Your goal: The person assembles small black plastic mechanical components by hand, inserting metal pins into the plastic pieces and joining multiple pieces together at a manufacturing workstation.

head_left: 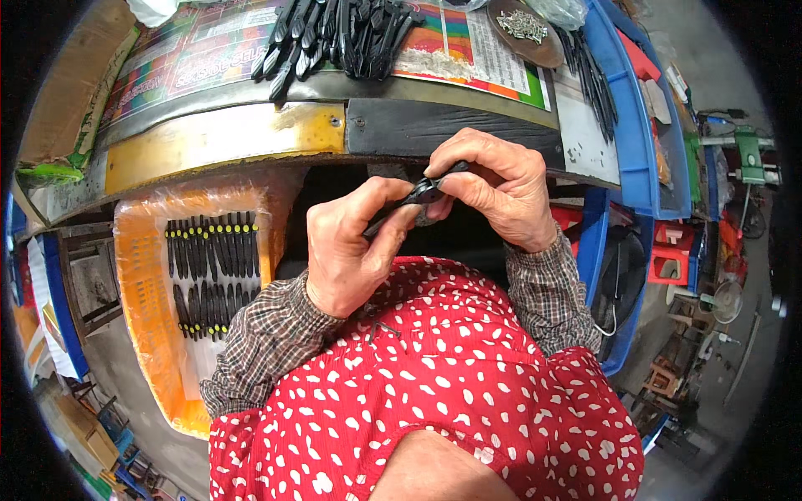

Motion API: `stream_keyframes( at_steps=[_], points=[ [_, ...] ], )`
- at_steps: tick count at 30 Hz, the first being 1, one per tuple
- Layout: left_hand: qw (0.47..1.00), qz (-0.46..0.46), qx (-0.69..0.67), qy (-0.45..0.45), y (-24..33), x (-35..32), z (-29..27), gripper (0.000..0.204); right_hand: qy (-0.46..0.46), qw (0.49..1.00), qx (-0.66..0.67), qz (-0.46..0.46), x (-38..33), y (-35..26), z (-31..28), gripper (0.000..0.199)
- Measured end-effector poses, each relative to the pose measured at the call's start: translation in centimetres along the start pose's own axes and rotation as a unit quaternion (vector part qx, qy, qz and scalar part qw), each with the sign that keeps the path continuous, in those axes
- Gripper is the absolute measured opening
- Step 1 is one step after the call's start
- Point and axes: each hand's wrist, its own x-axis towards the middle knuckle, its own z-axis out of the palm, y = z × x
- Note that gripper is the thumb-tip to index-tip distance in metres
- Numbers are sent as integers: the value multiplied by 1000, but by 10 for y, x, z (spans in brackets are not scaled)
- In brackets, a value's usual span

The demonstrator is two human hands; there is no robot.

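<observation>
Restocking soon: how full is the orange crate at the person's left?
Partly full: the orange crate holds rows of black tools, with bare lining below them.

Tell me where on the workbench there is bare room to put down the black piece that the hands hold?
The bench is mostly bare along its yellow and black front edge, between the black parts pile and both hands. The printed sheet left of the pile is also free. It is crowded at the pile, the dish of screws and the orange crate.

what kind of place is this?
Probably a small assembly workshop. Both hands, left and right, work one black part at a bench; more black parts are heaped on it, and finished ones sit in rows in an orange tray.
</observation>
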Motion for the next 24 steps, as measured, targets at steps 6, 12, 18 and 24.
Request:
stream_keyframes(
  at_steps=[6,12,18,24],
  points=[
    [905,-229,-350,-75,6,1,3,9,63,995,1,76,-4,-7,5,11],
    [845,-287,-440,-98,1,-4,10,11,114,982,37,145,-12,-5,13,12],
    [833,-308,-449,-99,-2,-6,13,12,136,981,29,134,-18,0,18,15],
    [824,-318,-458,-101,-5,-6,14,12,146,978,41,144,-22,3,20,15]
  ],
)
